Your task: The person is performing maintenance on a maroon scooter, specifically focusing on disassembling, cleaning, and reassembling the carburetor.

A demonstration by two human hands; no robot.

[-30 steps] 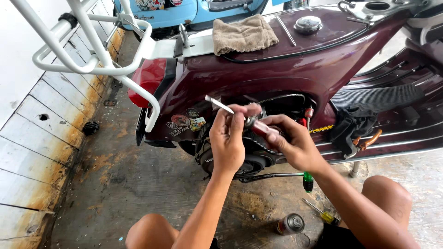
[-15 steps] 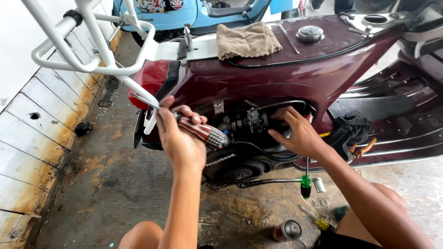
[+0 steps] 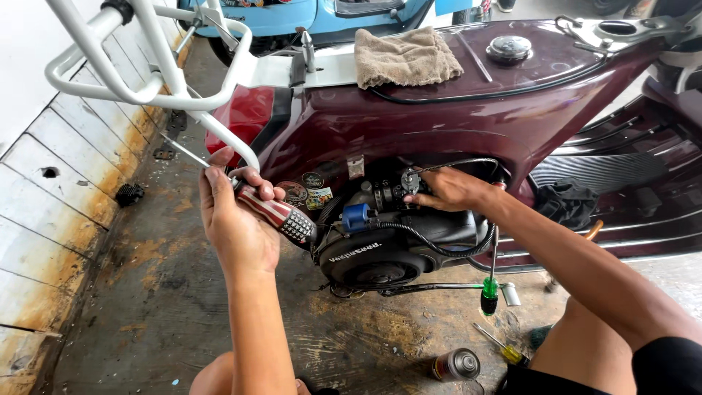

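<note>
Left hand [image 3: 238, 227] has pulled clear of the engine since a second ago: it now sits left of centre, fist closed round the red-and-white striped screwdriver with a black grip end [image 3: 274, 212], thin steel blade pointing up-left toward the white tubular rear rack [image 3: 146, 88]. Earlier both hands were bunched together at the carburettor area with the blade in there; half a second ago the tool was already swinging out.

Right hand [image 3: 450, 189] stayed put, centre frame, fingers curled onto the small metal fitting on top of the black scooter engine [image 3: 380, 249], just under the edge of the maroon scooter body [image 3: 439, 117]. Whether it pinches a part or only rests there, can't tell (fingertips hidden).

So the screwdriver is off the work and the right hand alone is on the fitting: reads like fastener work paused, hand work on.

Other items:
- green-handled screwdriver [image 3: 488, 289] hanging by the lower engine, right of centre
- yellow-handled screwdriver [image 3: 504, 350] on the stained concrete floor [image 3: 146, 292], bottom centre
- small metal spray can [image 3: 457, 363] lying beside it
- tan folded cloth [image 3: 406, 58] on the bodywork, top centre
</note>
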